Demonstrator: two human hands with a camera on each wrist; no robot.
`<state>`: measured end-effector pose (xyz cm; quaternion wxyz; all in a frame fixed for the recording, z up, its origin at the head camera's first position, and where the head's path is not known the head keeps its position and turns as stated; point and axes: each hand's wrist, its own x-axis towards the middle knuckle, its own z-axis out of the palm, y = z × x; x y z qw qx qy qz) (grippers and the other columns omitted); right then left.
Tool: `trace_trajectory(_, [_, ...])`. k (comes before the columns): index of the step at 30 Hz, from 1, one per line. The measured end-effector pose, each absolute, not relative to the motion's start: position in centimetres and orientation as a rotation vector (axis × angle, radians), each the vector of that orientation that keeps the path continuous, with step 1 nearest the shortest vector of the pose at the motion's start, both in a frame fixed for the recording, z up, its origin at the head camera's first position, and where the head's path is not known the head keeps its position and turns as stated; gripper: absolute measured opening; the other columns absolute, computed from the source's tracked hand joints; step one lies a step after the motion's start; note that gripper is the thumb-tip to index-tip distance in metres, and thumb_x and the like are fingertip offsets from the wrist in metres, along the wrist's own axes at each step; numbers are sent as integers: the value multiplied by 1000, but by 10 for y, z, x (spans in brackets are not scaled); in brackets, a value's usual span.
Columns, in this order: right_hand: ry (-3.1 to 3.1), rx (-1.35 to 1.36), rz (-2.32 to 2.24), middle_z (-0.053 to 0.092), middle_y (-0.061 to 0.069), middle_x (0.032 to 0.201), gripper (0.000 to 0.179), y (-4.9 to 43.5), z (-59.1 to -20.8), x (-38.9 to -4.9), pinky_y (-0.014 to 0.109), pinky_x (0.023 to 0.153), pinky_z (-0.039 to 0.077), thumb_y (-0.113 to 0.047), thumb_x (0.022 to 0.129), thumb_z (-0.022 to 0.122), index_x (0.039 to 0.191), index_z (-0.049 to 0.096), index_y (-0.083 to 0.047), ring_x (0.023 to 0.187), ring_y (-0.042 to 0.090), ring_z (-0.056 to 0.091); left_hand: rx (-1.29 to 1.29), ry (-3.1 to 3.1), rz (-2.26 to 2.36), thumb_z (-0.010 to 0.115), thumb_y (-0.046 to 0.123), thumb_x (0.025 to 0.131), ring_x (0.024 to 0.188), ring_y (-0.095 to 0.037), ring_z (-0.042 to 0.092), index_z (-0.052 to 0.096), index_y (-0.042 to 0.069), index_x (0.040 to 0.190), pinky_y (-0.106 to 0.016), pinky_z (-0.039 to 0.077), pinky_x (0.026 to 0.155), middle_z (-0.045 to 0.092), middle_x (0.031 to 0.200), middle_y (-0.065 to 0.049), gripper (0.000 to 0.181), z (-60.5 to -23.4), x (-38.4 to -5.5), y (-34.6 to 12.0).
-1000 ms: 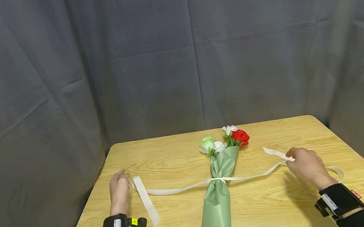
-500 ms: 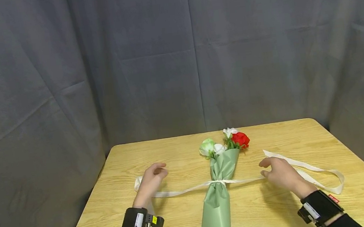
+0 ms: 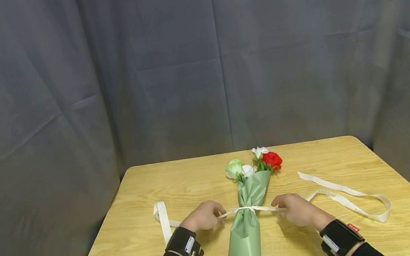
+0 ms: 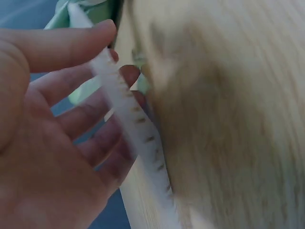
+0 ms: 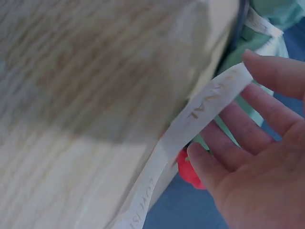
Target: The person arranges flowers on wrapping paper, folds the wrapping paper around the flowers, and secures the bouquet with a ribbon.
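Note:
A bouquet wrapped in green paper (image 3: pixel 244 238) lies on the wooden table, its red, white and pale green flowers pointing away from me. A white ribbon (image 3: pixel 231 212) is tied round the paper's gathered waist. Left of the knot my left hand (image 3: pixel 205 216) pinches one ribbon tail between thumb and forefinger; in the left wrist view that tail (image 4: pixel 133 114) runs down across the fingers. On the other side my right hand (image 3: pixel 295 210) pinches the opposite tail close to the knot. Gold lettering shows on this ribbon (image 5: pixel 205 102) in the right wrist view, the other fingers spread behind it.
The right tail's loose length (image 3: pixel 355 190) loops over the table (image 3: pixel 395 177) to the right. The left tail's end (image 3: pixel 164 222) folds over itself at the left. Grey curtains (image 3: pixel 169 85) stand behind the table and at both sides.
Both hands have come inward from the outer parts of the ribbon to beside the knot. They let go of the outer stretches and now pinch the tails near the bouquet.

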<state>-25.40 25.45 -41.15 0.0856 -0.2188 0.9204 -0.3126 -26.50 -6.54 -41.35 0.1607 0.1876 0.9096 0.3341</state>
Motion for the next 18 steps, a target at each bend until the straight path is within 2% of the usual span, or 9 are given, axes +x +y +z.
trace_trajectory(3, [2761, -671, -891, 56, 1, 80, 12, 254, -415, -256, 31, 64, 43, -1, 88, 74, 100, 72, -3, 72, 17, 50, 517, 2643, 953, 70, 8, 94, 66, -14, 54, 74, 4, 95, -29, 45, 57, 61, 84, -2, 6, -413, -265, -65])
trace_trajectory(5, [2773, -663, -871, 51, 1, 78, 6, 255, -417, -254, 29, 62, 38, -1, 88, 73, 88, 71, -6, 70, 17, 45, 500, 2661, 967, 65, 12, 97, 65, -13, 50, 72, 4, 90, -28, 41, 58, 57, 81, 0, 12, -413, -263, -70])
trace_trajectory(7, [2784, -639, -868, 51, 1, 79, 12, 256, -417, -253, 29, 61, 37, -1, 89, 73, 81, 67, -8, 70, 17, 44, 478, 2656, 995, 62, 16, 99, 66, -13, 51, 68, 5, 90, -30, 41, 59, 57, 80, 0, 15, -412, -263, -76])
trace_trajectory(12, [2790, -514, -901, 52, 0, 76, 8, 261, -414, -252, 31, 60, 35, -6, 95, 68, 88, 63, -9, 61, 15, 42, 411, 2582, 1082, 64, 33, 98, 70, -16, 50, 61, 7, 91, -32, 39, 63, 55, 82, 0, 26, -403, -264, -97])
trace_trajectory(15, [2800, -468, -914, 50, -1, 70, 5, 267, -410, -251, 30, 56, 34, -10, 95, 68, 94, 63, -7, 56, 13, 38, 362, 2546, 1159, 65, 42, 97, 77, -17, 47, 64, 6, 90, -33, 37, 67, 54, 88, 0, 36, -398, -263, -107])
trace_trajectory(18, [2818, -452, -898, 51, -1, 72, 5, 274, -408, -251, 29, 54, 31, -10, 95, 67, 96, 65, -6, 55, 13, 36, 339, 2541, 1193, 64, 41, 98, 70, -16, 42, 62, 5, 83, -31, 35, 64, 50, 81, 3, 39, -393, -260, -119])
